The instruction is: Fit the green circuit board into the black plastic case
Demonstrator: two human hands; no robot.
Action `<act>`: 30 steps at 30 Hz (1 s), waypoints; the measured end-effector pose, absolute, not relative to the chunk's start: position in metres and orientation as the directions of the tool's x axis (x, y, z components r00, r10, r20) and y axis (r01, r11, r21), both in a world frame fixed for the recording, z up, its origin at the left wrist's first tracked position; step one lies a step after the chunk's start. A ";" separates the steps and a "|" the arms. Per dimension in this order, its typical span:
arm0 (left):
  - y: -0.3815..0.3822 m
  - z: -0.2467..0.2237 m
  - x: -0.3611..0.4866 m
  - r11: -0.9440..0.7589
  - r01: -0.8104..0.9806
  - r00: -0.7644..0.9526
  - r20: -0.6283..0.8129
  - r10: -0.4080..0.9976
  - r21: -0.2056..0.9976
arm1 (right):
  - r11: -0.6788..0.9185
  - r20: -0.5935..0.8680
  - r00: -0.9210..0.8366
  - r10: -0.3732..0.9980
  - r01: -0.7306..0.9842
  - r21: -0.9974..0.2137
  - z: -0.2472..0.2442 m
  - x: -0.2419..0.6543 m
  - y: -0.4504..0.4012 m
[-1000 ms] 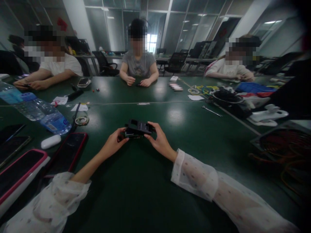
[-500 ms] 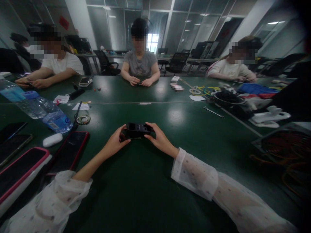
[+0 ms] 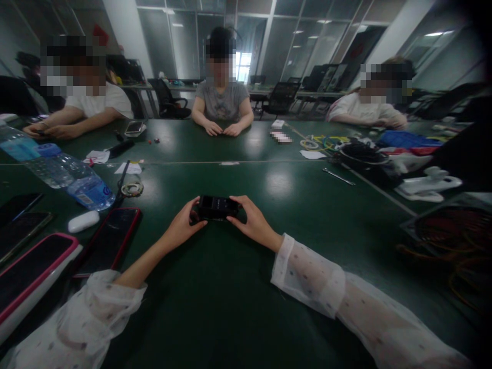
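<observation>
A small black box-shaped device (image 3: 217,207) is in the middle of the head view, over the dark green table (image 3: 215,287). My left hand (image 3: 187,221) grips its left end between thumb and fingers. At the other end, my right hand (image 3: 251,221) pinches it the same way, thumb on the near side and fingers on the far side. The device's upper face has small pale marks that I cannot read. Whether it rests on the table or is held just above it, I cannot tell.
On the left lie water bottles (image 3: 86,179), a white earbud case (image 3: 83,221), a red-edged phone (image 3: 111,238) and a pink-edged phone (image 3: 36,271). To the right are a wrench (image 3: 338,177), cables (image 3: 323,143) and a fan unit (image 3: 449,225). Three people sit across the table.
My right thumb and fingers have shifted slightly left along the device. The device's upper face looks a little differently turned. My left hand stays nearly in place.
</observation>
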State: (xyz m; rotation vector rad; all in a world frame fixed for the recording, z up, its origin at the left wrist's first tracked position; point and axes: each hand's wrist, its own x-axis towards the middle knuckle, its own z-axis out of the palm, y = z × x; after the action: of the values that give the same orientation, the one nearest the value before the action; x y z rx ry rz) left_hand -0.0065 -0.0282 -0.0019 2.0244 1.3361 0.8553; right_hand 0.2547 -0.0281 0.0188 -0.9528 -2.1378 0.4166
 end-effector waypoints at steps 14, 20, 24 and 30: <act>-0.029 0.002 -0.007 -0.362 0.617 0.322 0.196 0.926 0.699 | 0.583 0.336 -0.483 0.808 0.576 -0.574 0.007 0.255 -0.023; -0.029 0.001 -0.007 -0.369 0.615 0.313 0.214 0.925 0.696 | 0.591 0.345 -0.485 0.804 0.582 -0.559 0.007 0.254 -0.023; -0.030 0.002 -0.005 -0.348 0.630 0.289 0.206 0.935 0.694 | 0.604 0.358 -0.489 0.795 0.584 -0.543 0.006 0.254 -0.022; -0.031 0.008 -0.004 -0.357 0.601 0.299 0.213 0.930 0.715 | 0.604 0.349 -0.496 0.795 0.587 -0.540 0.008 0.255 -0.023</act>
State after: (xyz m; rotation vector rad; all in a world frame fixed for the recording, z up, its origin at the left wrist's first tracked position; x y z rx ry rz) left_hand -0.0037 -0.0314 0.0085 2.0606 1.3596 0.8466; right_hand 0.2546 -0.0230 0.0084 -1.0874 -2.2556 0.4745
